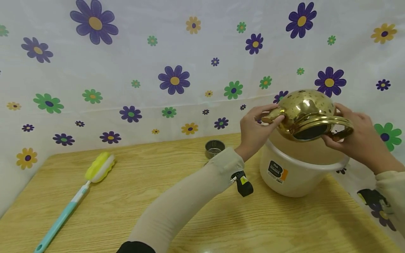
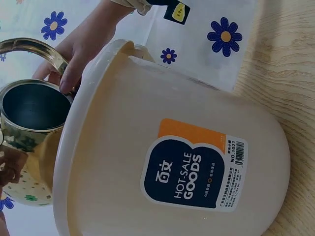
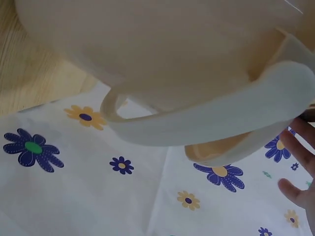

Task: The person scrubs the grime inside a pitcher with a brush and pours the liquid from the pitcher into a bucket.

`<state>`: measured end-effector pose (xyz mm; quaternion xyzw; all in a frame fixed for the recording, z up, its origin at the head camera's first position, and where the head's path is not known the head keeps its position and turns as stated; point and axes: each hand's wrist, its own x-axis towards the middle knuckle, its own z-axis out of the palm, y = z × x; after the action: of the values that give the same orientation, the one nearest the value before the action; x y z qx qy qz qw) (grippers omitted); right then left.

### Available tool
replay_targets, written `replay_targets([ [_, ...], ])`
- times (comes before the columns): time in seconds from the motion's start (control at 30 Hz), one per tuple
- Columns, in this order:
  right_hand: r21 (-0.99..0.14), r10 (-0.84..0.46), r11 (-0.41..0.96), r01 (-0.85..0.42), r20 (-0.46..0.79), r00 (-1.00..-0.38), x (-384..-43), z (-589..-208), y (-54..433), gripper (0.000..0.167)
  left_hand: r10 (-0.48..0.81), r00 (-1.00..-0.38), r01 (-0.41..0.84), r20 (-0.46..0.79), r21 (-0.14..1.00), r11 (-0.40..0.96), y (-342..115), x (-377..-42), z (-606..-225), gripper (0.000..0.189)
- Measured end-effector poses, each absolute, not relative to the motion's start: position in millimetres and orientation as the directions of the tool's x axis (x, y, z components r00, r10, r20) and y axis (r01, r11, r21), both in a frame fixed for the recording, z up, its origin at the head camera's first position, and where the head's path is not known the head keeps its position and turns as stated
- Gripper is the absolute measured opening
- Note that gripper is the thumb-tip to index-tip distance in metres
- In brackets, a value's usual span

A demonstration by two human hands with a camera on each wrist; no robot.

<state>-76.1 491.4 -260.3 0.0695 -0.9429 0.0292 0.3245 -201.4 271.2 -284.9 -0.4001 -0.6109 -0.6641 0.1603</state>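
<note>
A shiny gold teapot [image 1: 305, 105] is held tipped above a cream plastic bucket [image 1: 291, 172], its round dark opening facing down toward my body. The left hand [image 1: 254, 128] pinches the spout between thumb and fingers. On the other side, the right hand [image 1: 360, 137] grips the handle. The left wrist view looks into the teapot's dark inside [image 2: 37, 107], with the right hand [image 2: 88, 42] at the handle behind the bucket rim. Only some fingers of the right hand [image 3: 300, 172] show in the right wrist view, near the bucket's rim.
A small metal strainer cup [image 1: 214, 148] stands at the back of the wooden table [image 1: 136, 196]. At the left lies a sponge brush [image 1: 99, 168] with a teal handle. A flower-print sheet [image 1: 196, 49] hangs behind the table. The bucket stands near the table's right edge.
</note>
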Motion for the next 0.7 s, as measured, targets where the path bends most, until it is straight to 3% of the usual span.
replay_targets([
  [0.1,-0.084,-0.086,0.983,-0.165,0.583,-0.808,-76.3,-260.8,492.1,0.088,0.277,-0.695,0.641,0.664,0.746,-0.181,272.5,-203.5,-288.0,0.030],
  [0.2,-0.182,-0.008,0.976,-0.119,0.516,-0.857,-75.6,-260.6,492.7,0.075,0.279,-0.770,0.551,0.575,0.818,-0.164,273.8,-204.1,-289.1,0.029],
  [0.4,-0.228,0.029,0.971,-0.079,0.436,-0.900,-77.0,-255.4,491.4,0.055,0.266,-0.904,0.315,0.334,0.942,-0.112,276.7,-201.5,-284.4,0.025],
  [0.53,-0.301,0.126,0.953,0.010,0.368,-0.921,-78.8,-252.2,487.6,0.052,0.257,-0.945,0.188,0.201,0.979,-0.077,278.7,-199.7,-281.7,0.024],
  [0.7,-0.359,0.232,0.928,0.103,0.340,-0.911,-81.9,-251.8,481.9,0.054,0.263,-0.962,0.038,0.071,0.991,-0.129,280.8,-196.2,-281.4,0.021],
])
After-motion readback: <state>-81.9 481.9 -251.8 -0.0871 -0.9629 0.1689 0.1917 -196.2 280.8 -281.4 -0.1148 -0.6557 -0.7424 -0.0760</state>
